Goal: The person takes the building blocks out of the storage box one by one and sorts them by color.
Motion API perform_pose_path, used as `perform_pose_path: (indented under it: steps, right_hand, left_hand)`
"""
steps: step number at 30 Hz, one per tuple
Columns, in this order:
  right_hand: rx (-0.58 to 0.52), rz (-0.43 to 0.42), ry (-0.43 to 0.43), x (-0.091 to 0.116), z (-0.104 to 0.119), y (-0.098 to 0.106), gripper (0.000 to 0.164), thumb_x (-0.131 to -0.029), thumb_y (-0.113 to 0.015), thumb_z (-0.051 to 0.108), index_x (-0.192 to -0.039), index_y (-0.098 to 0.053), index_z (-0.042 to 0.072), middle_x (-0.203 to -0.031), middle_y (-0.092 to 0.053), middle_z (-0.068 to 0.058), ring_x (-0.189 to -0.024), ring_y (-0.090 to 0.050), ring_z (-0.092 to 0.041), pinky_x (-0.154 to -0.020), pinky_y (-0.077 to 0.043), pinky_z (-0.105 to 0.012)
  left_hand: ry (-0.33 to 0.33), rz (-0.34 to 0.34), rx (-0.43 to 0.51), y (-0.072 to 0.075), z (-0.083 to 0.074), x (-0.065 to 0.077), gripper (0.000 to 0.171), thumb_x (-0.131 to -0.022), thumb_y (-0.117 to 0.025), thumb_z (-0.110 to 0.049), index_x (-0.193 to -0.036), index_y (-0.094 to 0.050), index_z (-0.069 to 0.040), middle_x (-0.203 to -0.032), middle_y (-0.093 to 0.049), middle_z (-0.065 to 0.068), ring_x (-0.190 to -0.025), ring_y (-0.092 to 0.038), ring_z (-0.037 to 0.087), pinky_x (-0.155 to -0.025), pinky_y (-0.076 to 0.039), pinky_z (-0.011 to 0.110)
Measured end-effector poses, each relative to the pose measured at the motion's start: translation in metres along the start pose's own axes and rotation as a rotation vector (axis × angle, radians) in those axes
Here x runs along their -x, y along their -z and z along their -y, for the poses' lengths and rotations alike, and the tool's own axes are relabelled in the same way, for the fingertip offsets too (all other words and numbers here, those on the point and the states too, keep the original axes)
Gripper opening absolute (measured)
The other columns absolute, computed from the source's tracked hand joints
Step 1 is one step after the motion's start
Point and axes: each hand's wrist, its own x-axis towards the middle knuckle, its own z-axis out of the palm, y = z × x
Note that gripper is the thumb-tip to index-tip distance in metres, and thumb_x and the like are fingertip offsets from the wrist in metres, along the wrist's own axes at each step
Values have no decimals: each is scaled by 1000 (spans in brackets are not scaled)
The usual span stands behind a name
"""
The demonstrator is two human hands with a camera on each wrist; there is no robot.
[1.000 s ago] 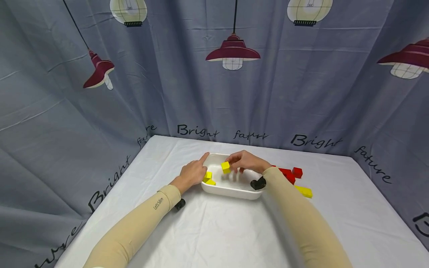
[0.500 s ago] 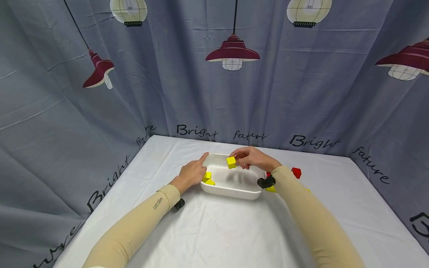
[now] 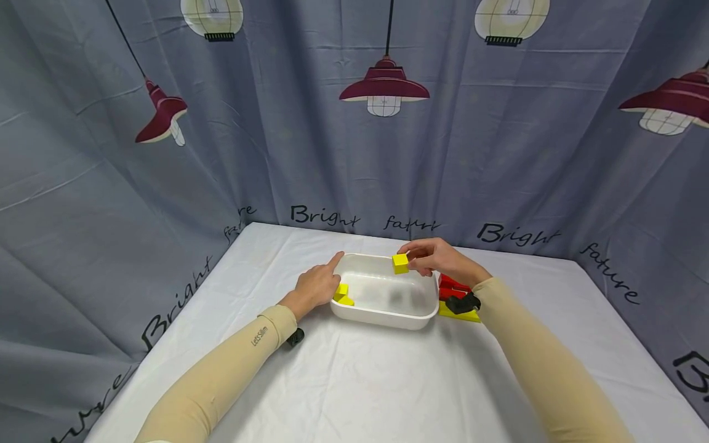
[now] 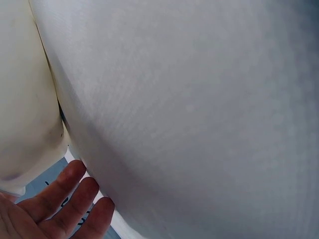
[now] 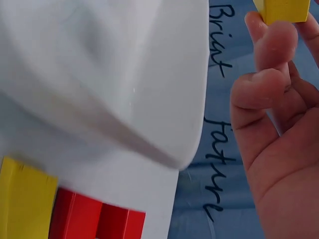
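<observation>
A white rectangular tray (image 3: 382, 317) stands on the table, with a yellow cube (image 3: 341, 291) and another yellow block (image 3: 346, 301) in its left end. My left hand (image 3: 316, 287) lies along the tray's left rim, index finger stretched toward the far left corner. In the left wrist view, several fingers (image 4: 79, 199) of it show slightly bent. Over the tray's far right part, my right hand (image 3: 440, 258) pinches a yellow cube (image 3: 400, 264) between thumb and fingertips. In the right wrist view, that cube (image 5: 286, 10) shows only partly at the top edge.
Red blocks (image 3: 451, 289) and a long yellow block (image 3: 460, 312) lie right beside the tray, partly hidden by the black wrist camera (image 3: 463, 303). A grey curtain (image 3: 310, 154) hangs behind the white table (image 3: 360, 381).
My right hand has moved right and slightly up across the tray with the yellow cube still pinched, uncovering more of the tray's right side. The left hand has stayed at the rim.
</observation>
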Motion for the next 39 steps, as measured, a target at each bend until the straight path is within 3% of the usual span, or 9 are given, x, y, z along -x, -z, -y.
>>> perform_pose_path:
  steps: [7, 11, 14, 22, 27, 31, 34, 39]
  right_hand:
    - [48, -71, -29, 18, -5, 9, 34, -95, -67, 19, -128, -66, 14, -114, -64, -16, -75, -55, -28, -66, -51, -31]
    - [89, -99, -41, 30, -10, 15, 36, -94, -68, 22, -129, -66, 14, -120, -66, -15, -89, -59, -35, -73, -54, -37]
    - [130, -123, -53, 39, -14, 19, 37, -94, -69, 24, -130, -66, 14, -122, -66, -14, -97, -61, -33, -79, -56, -39]
    - [142, -142, -83, 62, -25, 27, 41, -94, -70, 25, -132, -64, 11, -121, -67, -16, -86, -62, -29, -71, -57, -36]
    - [189, -141, -81, 74, -34, 27, 44, -94, -71, 28, -133, -64, 10, -122, -69, -15, -91, -64, -30, -71, -57, -33]
    - [197, -132, -82, 82, -43, 25, 44, -94, -72, 29, -133, -64, 10, -117, -71, -15, -80, -65, -28, -65, -55, -31]
    - [176, -118, -85, 86, -47, 23, 42, -94, -71, 27, -131, -64, 9, -113, -71, -16, -70, -62, -33, -59, -53, -35]
    - [186, -112, -91, 94, -53, 22, 42, -94, -71, 26, -131, -63, 7, -113, -68, -17, -70, -64, -36, -61, -55, -37]
  left_hand:
    - [-1, 0, -8, -1, 1, 0, 61, -103, -40, -28, -162, -21, -30, -125, -68, 9, -92, -62, 24, -75, -53, 45]
    - [1, 0, -10, -1, 1, -1, 61, -103, -40, -28, -162, -21, -30, -126, -68, 9, -94, -62, 24, -76, -53, 46]
    - [1, 1, -6, -1, 1, -1, 61, -103, -40, -28, -162, -21, -30, -127, -67, 9, -94, -62, 24, -76, -53, 45]
    - [-1, 0, 1, 0, 2, -1, 61, -104, -40, -27, -162, -21, -30, -129, -67, 11, -94, -63, 24, -76, -53, 46]
    - [-2, 0, 3, 0, 2, -1, 61, -104, -40, -27, -162, -21, -30, -125, -68, 11, -91, -62, 24, -74, -53, 45]
    - [-7, -1, 4, -1, 3, -1, 61, -103, -40, -28, -162, -21, -30, -127, -68, 10, -92, -62, 24, -73, -53, 45]
    - [-7, 0, 3, -2, 3, -2, 61, -103, -40, -27, -162, -21, -30, -126, -68, 10, -92, -62, 24, -74, -53, 45]
    - [-7, -5, 3, -2, 2, -2, 61, -104, -41, -27, -162, -21, -30, -124, -68, 10, -90, -61, 23, -72, -52, 44]
